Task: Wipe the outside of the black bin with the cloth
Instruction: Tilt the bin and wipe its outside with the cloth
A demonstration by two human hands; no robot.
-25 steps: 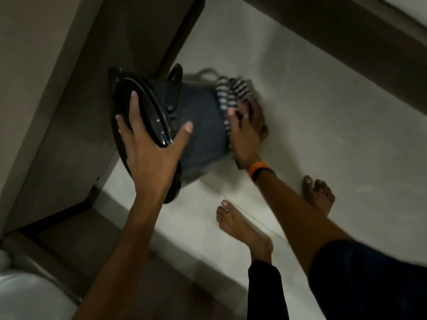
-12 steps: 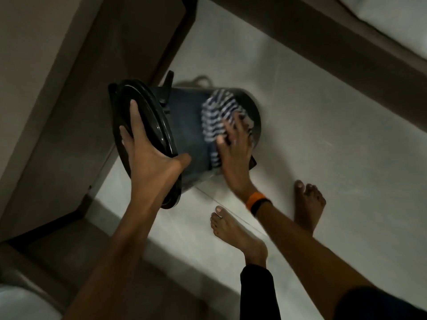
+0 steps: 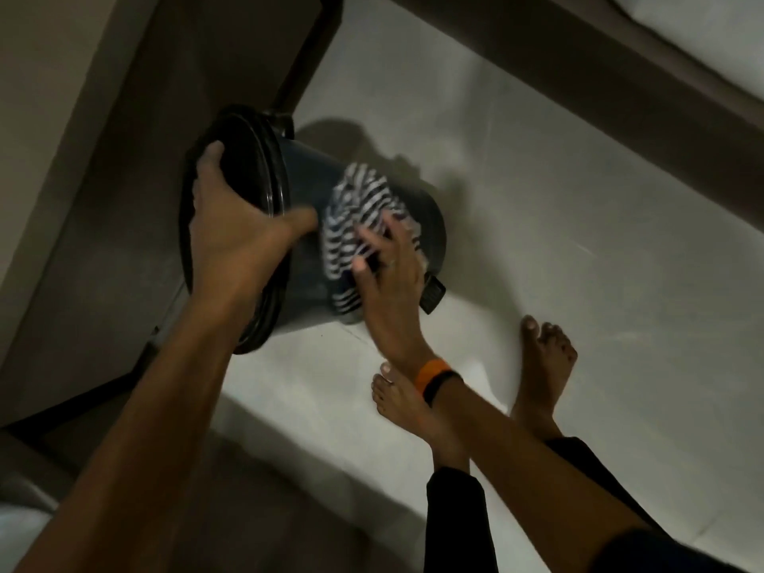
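Head view: The black bin (image 3: pixel 306 225) is tilted on the floor (image 3: pixel 537 225), its lidded top toward the camera. The left hand (image 3: pixel 231 225) is clamped over the lid rim, steadying it. The right hand (image 3: pixel 388 266) lies flat, fingers spread, pressing the striped cloth (image 3: pixel 359 217) against the bin's side wall; motion blur leaves the exact cloth edge unclear. The bin appears light, rigid and smooth, probably slippery: grip at the rim. The cloth is soft; hold by palm pressure.
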